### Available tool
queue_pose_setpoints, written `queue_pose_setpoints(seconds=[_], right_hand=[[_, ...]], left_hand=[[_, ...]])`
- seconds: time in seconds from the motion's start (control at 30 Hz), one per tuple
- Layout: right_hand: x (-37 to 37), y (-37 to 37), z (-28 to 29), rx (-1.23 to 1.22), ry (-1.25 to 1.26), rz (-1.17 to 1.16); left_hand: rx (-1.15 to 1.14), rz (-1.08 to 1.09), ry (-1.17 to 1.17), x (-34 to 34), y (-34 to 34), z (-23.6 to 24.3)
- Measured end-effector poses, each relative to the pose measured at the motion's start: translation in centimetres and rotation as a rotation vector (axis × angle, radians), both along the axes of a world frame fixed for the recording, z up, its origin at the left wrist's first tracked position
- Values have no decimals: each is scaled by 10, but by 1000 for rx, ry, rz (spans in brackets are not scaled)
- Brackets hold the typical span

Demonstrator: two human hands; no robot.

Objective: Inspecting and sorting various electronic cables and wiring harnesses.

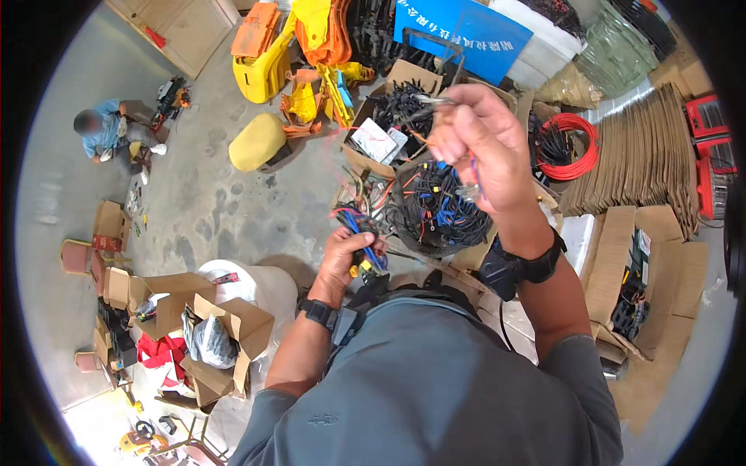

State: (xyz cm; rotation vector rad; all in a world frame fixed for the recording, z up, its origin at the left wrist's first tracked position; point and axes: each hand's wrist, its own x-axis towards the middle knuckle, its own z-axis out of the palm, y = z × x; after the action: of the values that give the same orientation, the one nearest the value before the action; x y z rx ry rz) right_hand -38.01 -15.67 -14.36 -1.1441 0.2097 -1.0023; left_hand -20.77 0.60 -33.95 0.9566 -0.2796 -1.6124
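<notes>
My left hand [340, 255] is closed round a bundle of cables [359, 238] in black, blue and purple, with yellow connectors showing below the fingers. Raised higher and to the right, my right hand [489, 144] pinches thin wires [476, 172]; a clear connector dangles by the wrist, and a silvery end pokes out past the fingertips. What else lies inside that grip is hidden. Beneath the right hand sits a large black bag [435, 242] full of coiled black cables with blue and yellow connectors. Behind it stands a carton [365, 163] of black cables, with a white box on top.
A white drum [272, 291] and open cartons [252, 326] stand to my left. Yellow and orange plastic shells [260, 78] lie ahead. At right are a red hose coil [579, 167], stacked flat cardboard [637, 155] and an open box [618, 272]. Another person [113, 128] crouches far left.
</notes>
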Motion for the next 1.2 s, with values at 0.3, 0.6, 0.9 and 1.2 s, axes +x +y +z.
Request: queue_pose_setpoints(seconds=[0.3,0.6,0.9,1.2], right_hand=[[-27,44,21,44,38,324],[-85,79,-24,243,240,460],[-120,92,-47,389,285,177],[-131,81,-80,268,185,176]], left_hand=[[27,74,91,-48,-19,0],[-180,237,173,-50,-50,3],[-262,236,194,-31,-55,32],[-377,351,32,-9,-57,66]])
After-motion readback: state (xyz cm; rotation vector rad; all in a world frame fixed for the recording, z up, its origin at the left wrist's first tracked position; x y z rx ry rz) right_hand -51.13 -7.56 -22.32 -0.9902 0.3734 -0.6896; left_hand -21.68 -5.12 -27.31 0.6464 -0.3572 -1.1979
